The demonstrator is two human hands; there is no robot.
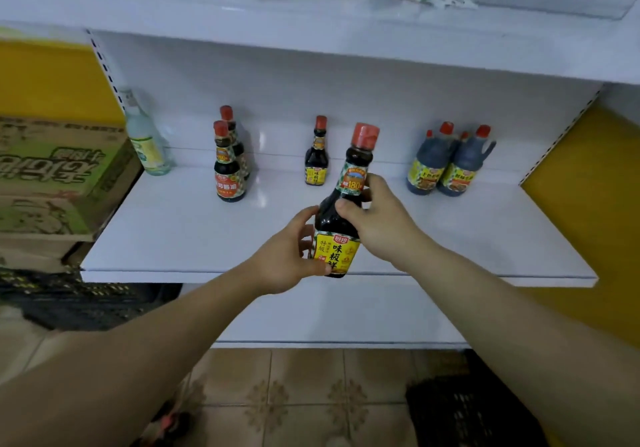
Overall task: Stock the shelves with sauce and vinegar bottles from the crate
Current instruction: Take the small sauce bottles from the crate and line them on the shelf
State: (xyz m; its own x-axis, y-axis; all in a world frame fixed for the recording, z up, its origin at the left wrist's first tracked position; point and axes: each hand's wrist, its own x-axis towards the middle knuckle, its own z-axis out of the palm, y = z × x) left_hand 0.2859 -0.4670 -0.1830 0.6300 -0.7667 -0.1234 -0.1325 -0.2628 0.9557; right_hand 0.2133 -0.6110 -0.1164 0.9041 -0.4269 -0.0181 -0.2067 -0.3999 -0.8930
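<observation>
A dark sauce bottle [346, 204] with a red cap and a yellow label stands at the front edge of the white shelf [173, 232]. My left hand [287, 259] grips its lower body at the label. My right hand [377, 214] holds its shoulder and neck. Further back stand two dark sauce bottles [228, 166] at the left, a single one [317, 159] in the middle, two handled jugs [446, 166] at the right, and a clear vinegar bottle [145, 138] at the far left.
Stacked cardboard boxes [59, 183] sit left of the shelf, with a dark crate [86, 304] beneath them. Another dark crate [467, 412] lies on the tiled floor at the lower right. An upper shelf [311, 34] overhangs, and a lower shelf [329, 315] lies below.
</observation>
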